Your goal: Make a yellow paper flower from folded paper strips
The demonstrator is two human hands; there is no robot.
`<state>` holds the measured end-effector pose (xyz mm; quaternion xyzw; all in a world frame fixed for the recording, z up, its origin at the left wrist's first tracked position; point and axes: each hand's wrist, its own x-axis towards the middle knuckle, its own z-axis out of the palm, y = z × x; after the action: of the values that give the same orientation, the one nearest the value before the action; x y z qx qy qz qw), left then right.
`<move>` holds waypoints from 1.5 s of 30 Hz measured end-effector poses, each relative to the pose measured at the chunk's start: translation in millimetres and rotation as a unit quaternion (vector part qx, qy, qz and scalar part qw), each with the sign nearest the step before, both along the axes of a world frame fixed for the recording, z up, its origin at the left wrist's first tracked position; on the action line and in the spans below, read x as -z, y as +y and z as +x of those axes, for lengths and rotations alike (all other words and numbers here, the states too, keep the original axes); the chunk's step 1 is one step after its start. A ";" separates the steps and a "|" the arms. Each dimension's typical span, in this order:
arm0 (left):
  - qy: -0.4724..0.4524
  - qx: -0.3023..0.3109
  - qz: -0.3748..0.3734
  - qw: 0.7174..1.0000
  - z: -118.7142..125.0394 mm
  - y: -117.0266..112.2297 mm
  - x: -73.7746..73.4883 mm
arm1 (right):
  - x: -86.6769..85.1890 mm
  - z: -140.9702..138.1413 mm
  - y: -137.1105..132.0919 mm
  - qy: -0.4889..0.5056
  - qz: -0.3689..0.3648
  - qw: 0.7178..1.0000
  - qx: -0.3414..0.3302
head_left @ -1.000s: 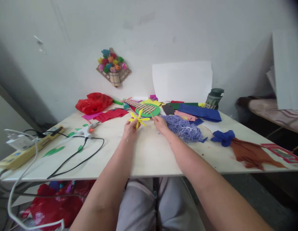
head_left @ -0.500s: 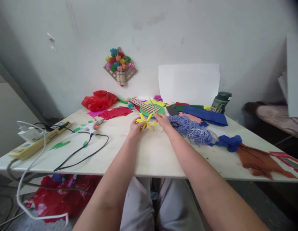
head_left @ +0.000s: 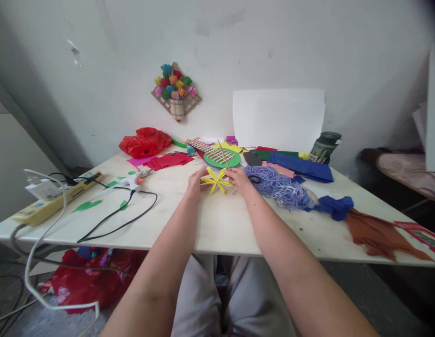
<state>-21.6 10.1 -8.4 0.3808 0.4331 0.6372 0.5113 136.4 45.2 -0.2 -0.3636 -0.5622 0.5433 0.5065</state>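
Observation:
A yellow star-shaped paper flower (head_left: 216, 181) with several narrow petals is held above the front middle of the table. My left hand (head_left: 195, 184) grips it from the left, its fingertips partly hidden behind the petals. In my right hand (head_left: 239, 179), a thin wooden stick (head_left: 223, 152) is pinched and points up and away. The right fingertips also meet a petal on the flower's right side. Just beyond my hands lies a green disc (head_left: 210, 160) with crossed strips of pale lattice over it.
Tangled purple yarn (head_left: 278, 185) lies right of my hands, near folded blue paper (head_left: 301, 169) and a dark green jar (head_left: 324, 147). To the left are a white glue gun (head_left: 132, 183) with a looped cord, green paper leaves (head_left: 87, 205) and a yellow power strip (head_left: 59, 201).
The flower has turned to face me more fully and shifted slightly right, closer to my right hand. My right fingertips now reach its petal. The camera view has tilted slightly.

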 end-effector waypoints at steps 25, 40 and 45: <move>0.068 0.029 -0.026 0.997 4.6 -7.1 -5.2 | -11.3 21.9 16.1 0.105 0.182 0.960 0.186; 0.108 0.014 -0.013 0.994 7.5 -9.2 -6.2 | -14.9 -0.5 -14.5 -0.223 0.151 0.963 0.029; 0.117 0.051 0.038 0.991 8.1 -8.6 -4.5 | -9.4 -4.2 -9.4 -0.264 0.136 0.954 0.050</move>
<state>-13.5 1.5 -3.9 0.4934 0.4451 0.5774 0.4744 132.2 35.8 9.1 -0.4492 -0.7253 0.3202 0.4118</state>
